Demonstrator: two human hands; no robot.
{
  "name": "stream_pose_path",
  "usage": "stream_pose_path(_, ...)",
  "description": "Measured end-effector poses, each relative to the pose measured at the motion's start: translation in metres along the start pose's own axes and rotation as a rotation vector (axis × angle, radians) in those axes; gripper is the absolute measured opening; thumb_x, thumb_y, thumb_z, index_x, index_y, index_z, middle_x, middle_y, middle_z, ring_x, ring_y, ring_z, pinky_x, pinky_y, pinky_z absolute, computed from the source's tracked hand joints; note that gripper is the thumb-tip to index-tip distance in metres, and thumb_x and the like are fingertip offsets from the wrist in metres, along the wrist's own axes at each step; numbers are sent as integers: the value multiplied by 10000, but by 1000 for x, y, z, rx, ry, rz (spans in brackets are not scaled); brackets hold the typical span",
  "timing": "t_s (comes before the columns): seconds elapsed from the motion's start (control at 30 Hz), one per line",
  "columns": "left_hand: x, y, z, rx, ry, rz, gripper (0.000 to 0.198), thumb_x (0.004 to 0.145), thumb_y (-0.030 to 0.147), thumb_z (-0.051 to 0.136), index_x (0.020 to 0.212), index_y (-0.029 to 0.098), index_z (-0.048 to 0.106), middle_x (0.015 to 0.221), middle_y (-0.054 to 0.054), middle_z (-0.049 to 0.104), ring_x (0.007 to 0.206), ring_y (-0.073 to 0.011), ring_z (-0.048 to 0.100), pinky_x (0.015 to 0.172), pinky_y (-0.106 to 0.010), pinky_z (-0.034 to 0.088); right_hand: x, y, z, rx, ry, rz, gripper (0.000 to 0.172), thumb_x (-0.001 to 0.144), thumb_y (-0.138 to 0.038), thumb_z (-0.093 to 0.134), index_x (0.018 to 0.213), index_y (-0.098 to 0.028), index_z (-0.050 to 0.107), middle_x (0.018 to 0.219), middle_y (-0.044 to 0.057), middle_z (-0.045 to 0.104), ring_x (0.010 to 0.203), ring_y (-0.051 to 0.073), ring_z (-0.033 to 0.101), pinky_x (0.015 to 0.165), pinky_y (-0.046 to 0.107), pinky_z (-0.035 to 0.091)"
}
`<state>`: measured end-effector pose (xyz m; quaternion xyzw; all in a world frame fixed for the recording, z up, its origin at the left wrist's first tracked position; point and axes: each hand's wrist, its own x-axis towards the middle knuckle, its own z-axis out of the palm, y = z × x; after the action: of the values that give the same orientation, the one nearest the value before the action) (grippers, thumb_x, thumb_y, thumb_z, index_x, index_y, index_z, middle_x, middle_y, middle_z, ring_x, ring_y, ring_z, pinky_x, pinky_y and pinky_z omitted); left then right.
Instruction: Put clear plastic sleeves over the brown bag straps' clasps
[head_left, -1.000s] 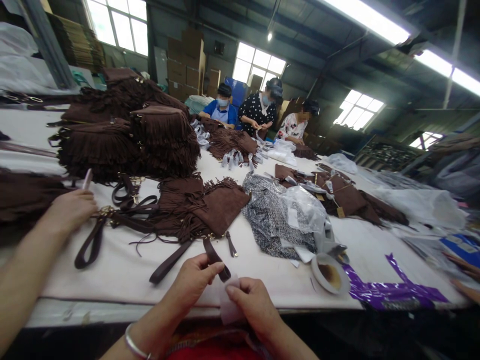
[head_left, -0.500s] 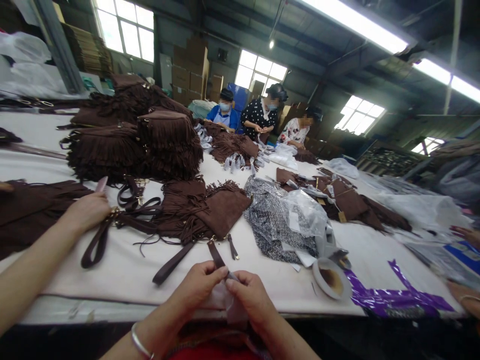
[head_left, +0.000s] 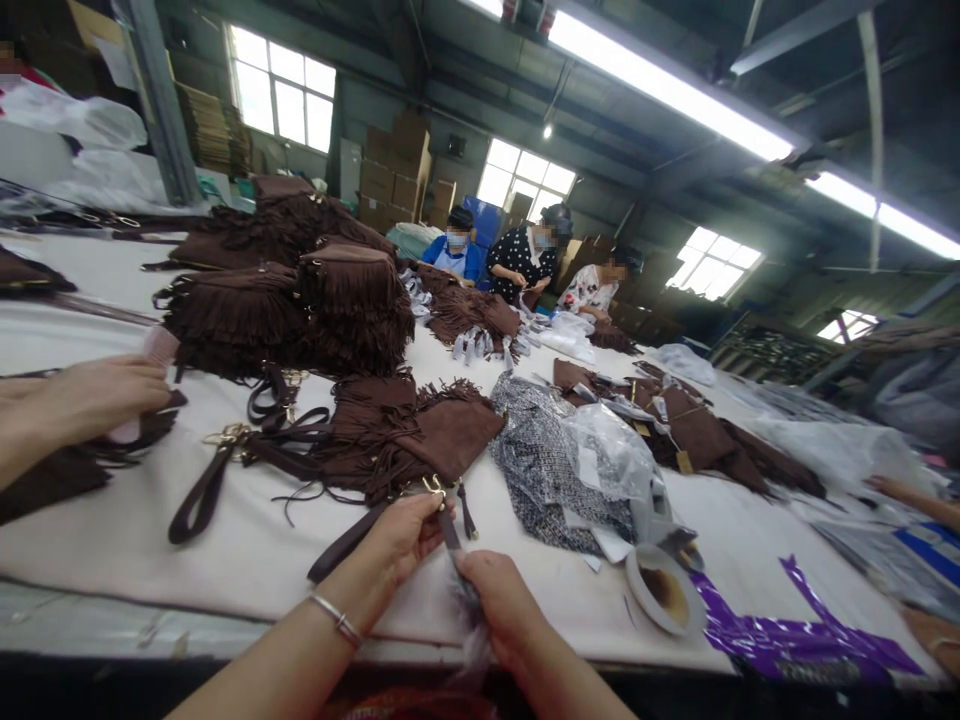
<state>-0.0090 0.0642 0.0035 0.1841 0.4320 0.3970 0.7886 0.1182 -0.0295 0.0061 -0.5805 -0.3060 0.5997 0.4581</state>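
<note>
At the table's front edge my left hand (head_left: 405, 530) is closed on the upper end of a dark brown wrist strap (head_left: 450, 528), right by its gold clasp (head_left: 433, 486). My right hand (head_left: 499, 598) grips the strap lower down, where clear plastic (head_left: 469, 625) covers it. The strap runs towards a brown fringed suede bag (head_left: 454, 435) lying just beyond my hands. Beside my left hand lies another brown strap (head_left: 341, 545), partly hidden by it. A short zipper pull (head_left: 468, 510) hangs off the bag.
At left a co-worker's hand (head_left: 105, 395) holds a pink comb-like tool (head_left: 160, 347) over brown fringe. Fringed bags (head_left: 352, 300) are stacked behind. To the right are a grey knit cloth (head_left: 536, 470), a bowl of brown stuff (head_left: 664, 590) and purple plastic (head_left: 810, 630).
My left hand has moved up the strap to the clasp, while my right hand stays lower on the plastic-covered part. The co-worker's hand with the pink tool has shifted left.
</note>
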Motion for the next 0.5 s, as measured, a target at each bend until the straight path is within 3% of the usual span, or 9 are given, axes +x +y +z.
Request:
stream_pose_path(0.23, -13, -2, 0, 54, -30, -15, 195, 655, 261, 748, 739, 145, 616, 624, -10, 659, 516, -135, 591, 520, -243, 463, 39, -20, 19, 39, -27, -46, 368, 654, -469, 700, 612, -147, 528, 516, -28, 492, 472, 87, 389, 481, 231, 305)
stream_pose_path(0.43, -1, 13, -3, 75, 18, -53, 328, 660, 431, 735, 783, 157, 604, 734, -29, 690, 569, -147, 617, 530, -251, 450, 37, -16, 22, -63, 28, -87, 397, 650, -478, 681, 536, -178, 447, 464, -57, 416, 444, 68, 307, 448, 218, 224)
stream_pose_path(0.5, 9, 16, -2, 88, 52, -33, 299, 657, 408, 730, 781, 168, 601, 728, -10, 684, 561, -133, 608, 502, -228, 408, 36, -14, 22, -67, 27, -86, 405, 662, -485, 671, 537, -181, 434, 470, -58, 409, 447, 65, 293, 451, 219, 213)
